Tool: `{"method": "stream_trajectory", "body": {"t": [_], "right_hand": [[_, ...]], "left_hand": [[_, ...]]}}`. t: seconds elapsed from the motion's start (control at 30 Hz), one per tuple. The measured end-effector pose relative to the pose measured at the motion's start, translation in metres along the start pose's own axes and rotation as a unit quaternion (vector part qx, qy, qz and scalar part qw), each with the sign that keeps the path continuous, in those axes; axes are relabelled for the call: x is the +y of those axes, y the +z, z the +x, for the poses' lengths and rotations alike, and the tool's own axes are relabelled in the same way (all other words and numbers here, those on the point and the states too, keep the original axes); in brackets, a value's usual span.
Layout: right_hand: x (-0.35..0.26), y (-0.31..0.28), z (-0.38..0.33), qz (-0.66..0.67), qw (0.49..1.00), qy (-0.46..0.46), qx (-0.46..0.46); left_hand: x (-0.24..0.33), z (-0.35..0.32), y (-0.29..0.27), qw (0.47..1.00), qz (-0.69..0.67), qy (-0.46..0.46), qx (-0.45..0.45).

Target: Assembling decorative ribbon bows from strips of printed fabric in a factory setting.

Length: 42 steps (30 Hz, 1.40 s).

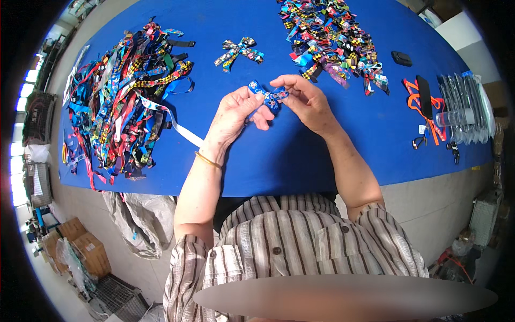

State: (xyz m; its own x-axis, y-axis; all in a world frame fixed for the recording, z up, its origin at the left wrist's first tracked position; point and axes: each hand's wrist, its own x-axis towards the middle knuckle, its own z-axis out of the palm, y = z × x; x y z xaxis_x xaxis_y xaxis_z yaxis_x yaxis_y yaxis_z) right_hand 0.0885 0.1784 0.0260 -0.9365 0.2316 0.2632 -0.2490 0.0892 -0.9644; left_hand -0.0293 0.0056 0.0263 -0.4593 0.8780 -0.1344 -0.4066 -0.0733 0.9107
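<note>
A blue ribbon bow (275,99) with a coloured print is between my hands, above the middle of the blue table. My left hand (238,110) is closed on its left part, the thumb pressed on the ribbon and the other fingers curled beneath. At the bow's right loop, the thumb and fingers of my right hand (308,102) pinch the edge, with the index finger arched over the top. Beyond my hands a finished-looking printed bow (240,52) lies flat on the cloth. A white ribbon strip (185,131) runs from the left pile to my left wrist.
A tangled heap of printed ribbon strips (126,102) covers the table's left side. Many bows are massed in a pile (335,40) at the far right. Farther right are a small black case (401,58), an orange strap (413,99), a clear bottle (455,117) and plastic-wrapped packs (466,102).
</note>
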Motion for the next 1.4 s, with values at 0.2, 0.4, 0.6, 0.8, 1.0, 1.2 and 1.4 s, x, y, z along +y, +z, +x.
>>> {"method": "stream_trajectory", "body": {"t": [0.2,0.4,0.6,0.8,1.0,1.2,1.4], "right_hand": [[0.004,0.001,0.001,0.016,1.0,0.008,0.011],[0.004,0.001,0.002,0.02,0.999,0.003,0.04],[0.004,0.003,0.002,0.043,0.999,0.016,0.023],[0.004,0.006,0.002,0.04,0.999,0.012,0.017],[0.002,0.005,-0.001,-0.046,0.997,0.049,0.04],[0.006,0.016,-0.002,0.026,0.993,0.111,0.032],[0.007,0.017,-0.003,0.024,0.995,0.091,0.032]], "left_hand": [[0.002,-0.002,0.004,1.0,0.006,0.007,-0.002],[-0.002,0.002,0.004,0.996,-0.087,0.019,0.028],[-0.001,0.002,0.0,0.998,-0.055,0.035,0.017],[-0.005,0.0,-0.002,0.998,-0.009,0.059,0.034],[-0.008,0.002,-0.001,0.956,0.22,0.144,0.129],[0.001,-0.002,0.004,0.992,0.087,0.05,0.076],[-0.007,0.002,0.007,0.992,0.026,0.079,0.094]]}}
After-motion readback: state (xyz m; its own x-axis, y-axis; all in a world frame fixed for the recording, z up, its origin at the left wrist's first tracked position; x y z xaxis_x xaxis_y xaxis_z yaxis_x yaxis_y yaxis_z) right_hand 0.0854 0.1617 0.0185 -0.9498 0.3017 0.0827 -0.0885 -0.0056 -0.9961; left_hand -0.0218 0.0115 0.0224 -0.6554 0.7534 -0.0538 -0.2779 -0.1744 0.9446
